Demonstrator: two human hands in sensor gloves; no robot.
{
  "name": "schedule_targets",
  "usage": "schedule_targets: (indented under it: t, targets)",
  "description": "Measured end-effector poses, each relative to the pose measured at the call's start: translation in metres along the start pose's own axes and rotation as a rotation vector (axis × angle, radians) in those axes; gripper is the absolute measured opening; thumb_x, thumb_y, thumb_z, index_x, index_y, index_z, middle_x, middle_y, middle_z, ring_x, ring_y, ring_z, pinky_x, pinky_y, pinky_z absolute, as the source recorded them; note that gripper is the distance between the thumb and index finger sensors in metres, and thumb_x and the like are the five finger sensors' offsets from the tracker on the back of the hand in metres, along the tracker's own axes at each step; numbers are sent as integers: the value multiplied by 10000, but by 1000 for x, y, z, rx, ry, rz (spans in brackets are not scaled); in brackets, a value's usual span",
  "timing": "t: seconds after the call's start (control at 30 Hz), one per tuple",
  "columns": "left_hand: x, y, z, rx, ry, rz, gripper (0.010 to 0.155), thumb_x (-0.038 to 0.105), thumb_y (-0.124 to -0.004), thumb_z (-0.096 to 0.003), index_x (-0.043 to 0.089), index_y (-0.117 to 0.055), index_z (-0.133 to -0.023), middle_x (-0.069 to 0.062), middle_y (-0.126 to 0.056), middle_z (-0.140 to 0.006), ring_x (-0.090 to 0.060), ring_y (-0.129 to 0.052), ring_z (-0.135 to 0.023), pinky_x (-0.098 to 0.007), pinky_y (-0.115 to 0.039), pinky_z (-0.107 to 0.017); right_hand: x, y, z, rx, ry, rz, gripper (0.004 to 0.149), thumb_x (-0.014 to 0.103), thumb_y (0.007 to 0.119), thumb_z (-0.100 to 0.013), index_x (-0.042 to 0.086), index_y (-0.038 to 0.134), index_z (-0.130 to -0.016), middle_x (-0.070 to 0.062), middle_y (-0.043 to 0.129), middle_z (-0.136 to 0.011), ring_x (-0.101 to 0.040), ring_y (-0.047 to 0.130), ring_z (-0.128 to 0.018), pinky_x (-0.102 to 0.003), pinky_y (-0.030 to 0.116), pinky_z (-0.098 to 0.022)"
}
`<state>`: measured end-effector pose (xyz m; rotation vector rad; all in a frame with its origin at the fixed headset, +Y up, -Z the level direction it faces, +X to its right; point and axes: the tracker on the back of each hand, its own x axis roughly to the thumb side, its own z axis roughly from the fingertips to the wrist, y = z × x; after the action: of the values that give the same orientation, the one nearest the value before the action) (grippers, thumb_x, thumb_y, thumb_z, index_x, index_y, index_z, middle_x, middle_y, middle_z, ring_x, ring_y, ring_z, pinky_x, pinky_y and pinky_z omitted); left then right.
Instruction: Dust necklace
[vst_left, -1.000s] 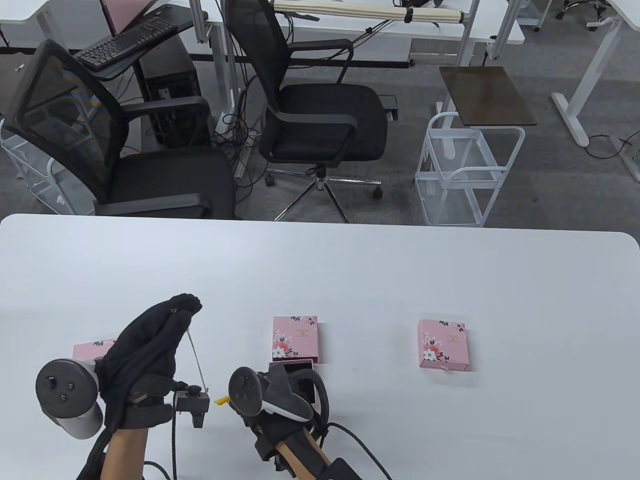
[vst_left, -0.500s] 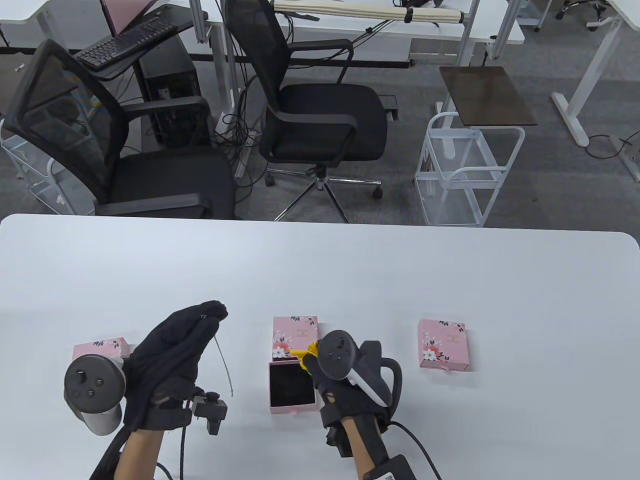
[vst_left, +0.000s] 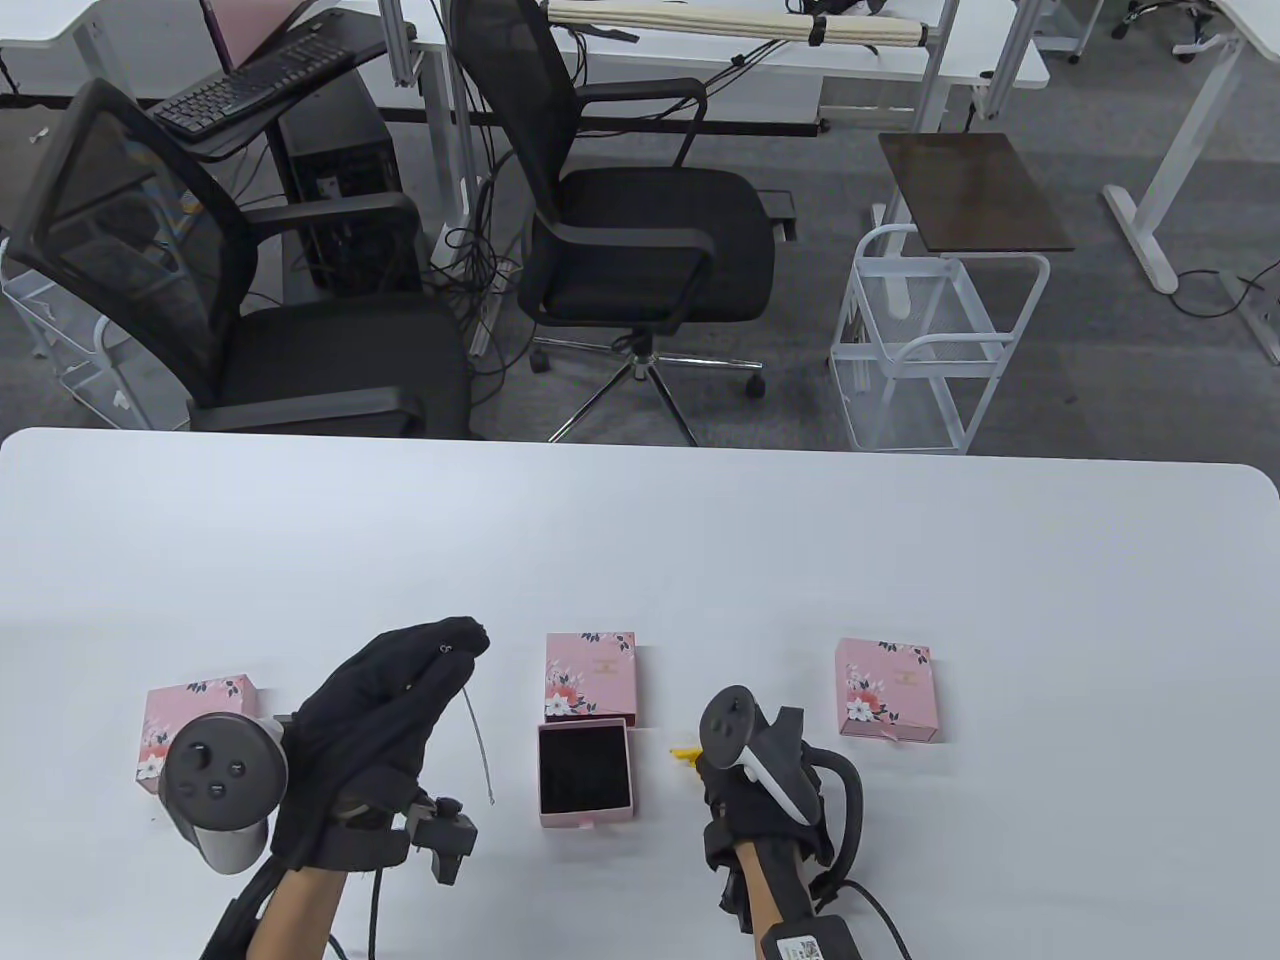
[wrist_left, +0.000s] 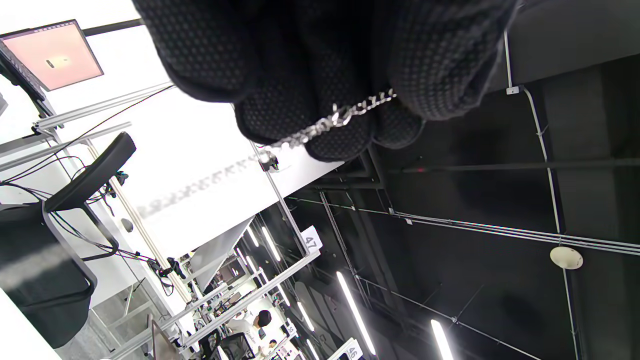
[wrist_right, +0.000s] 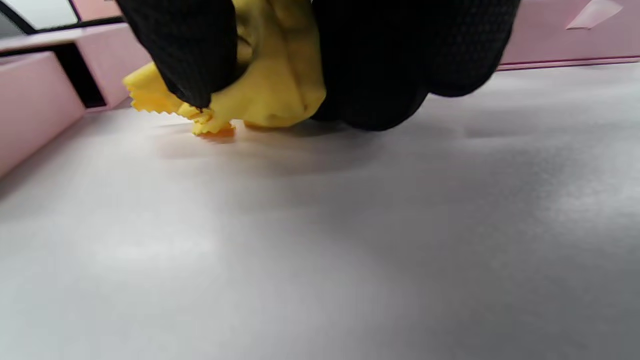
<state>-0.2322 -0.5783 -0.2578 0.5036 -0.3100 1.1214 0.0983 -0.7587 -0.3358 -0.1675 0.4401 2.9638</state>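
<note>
My left hand (vst_left: 400, 690) is raised above the table and pinches a thin silver necklace (vst_left: 480, 745), which hangs down from its fingertips. In the left wrist view the chain (wrist_left: 340, 119) crosses the pinched glove tips. My right hand (vst_left: 745, 780) is low on the table, right of the open box, and holds a crumpled yellow cloth (vst_left: 685, 752). The right wrist view shows the cloth (wrist_right: 270, 85) bunched in the fingers and touching the white table. The open pink jewellery box (vst_left: 585, 772) with its black lining lies between my hands, with nothing in it.
A pink floral lid or box (vst_left: 590, 675) lies just behind the open box. Another pink box (vst_left: 885, 690) sits to the right and a third (vst_left: 185, 725) to the far left behind my left tracker. Office chairs stand beyond the table's (vst_left: 700, 540) far edge.
My right hand moved with the yellow cloth from beside the necklace, past the open box, down onto the table to its right. My left hand drifted right, still holding the necklace.
</note>
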Motion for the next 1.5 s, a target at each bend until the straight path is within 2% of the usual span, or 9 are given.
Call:
schedule_targets:
  t: [0.2,0.47,0.73,0.9,1.0,1.17,1.27,1.3,1.5]
  targets:
    - [-1,-1,0,-5,7,2,369,481,-857,-529,306,-946,-841,16,-1028,-842,-212,-963,-777,-438,-832,-564,5,-3,4,88,-18,40,825,444,797,-628,14,356,-1176,-370,462,-1130,-590,615,-902,-619,603,-662]
    - [-1,-2,-1,-9,10,3,369,481,-856,-531,305,-945,-843,13,-1026,-846,-223,-961,-778,-439,-831,-565,11,-35,28,-86,-112,-55,876,437,822,-612,-12,321,-1174,-374,390,-1152,-628,539,-928,-654,559,-679]
    - [-2,-10,-1,-39,12,-4,369,480,-857,-531,306,-944,-844,14,-1024,-850,-221,-958,-785,-443,-828,-570,40,-73,66,-342,-333,-180,729,409,812,-618,38,477,-1149,-331,535,-1118,-573,651,-895,-620,619,-659]
    - [-5,-13,-2,-63,22,-3,373,482,-856,-530,305,-943,-848,7,-1014,-870,-234,-941,-814,-459,-814,-591,69,-98,93,-333,-680,-443,624,396,791,-631,81,567,-1122,-280,626,-1095,-528,706,-888,-599,640,-662]
    - [-6,-14,-3,-100,30,-7,376,482,-858,-530,305,-941,-851,17,-1000,-895,-250,-924,-843,-475,-801,-608,86,-106,102,-296,-784,-553,638,421,791,-625,90,571,-1125,-270,632,-1101,-529,691,-906,-618,622,-672]
    - [-8,-18,-3,-122,29,-32,377,480,-860,-529,302,-943,-851,13,-992,-910,-267,-908,-864,-488,-789,-620,117,-99,94,-220,-810,-641,663,441,800,-614,85,574,-1125,-280,622,-1106,-546,684,-902,-623,617,-670]
    - [-8,-16,-3,-121,29,-26,377,481,-860,-529,303,-943,-851,13,-992,-910,-266,-909,-863,-487,-789,-621,126,-91,86,-208,-819,-658,437,361,779,-639,158,722,-1020,-253,682,-1072,-526,720,-882,-608,639,-659]
    - [-8,-15,-3,-116,30,-25,378,481,-860,-528,303,-942,-851,18,-995,-906,-263,-912,-858,-483,-792,-618,126,-90,84,-200,-820,-653,368,339,764,-648,187,757,-983,-241,699,-1064,-520,724,-882,-604,643,-657]
    - [-12,11,-5,-9,45,-17,371,483,-862,-525,298,-957,-833,5,-1044,-821,-214,-982,-744,-435,-844,-540,97,-96,68,-225,-733,-665,356,331,757,-649,181,765,-972,-225,750,-1026,-500,765,-849,-581,668,-640]
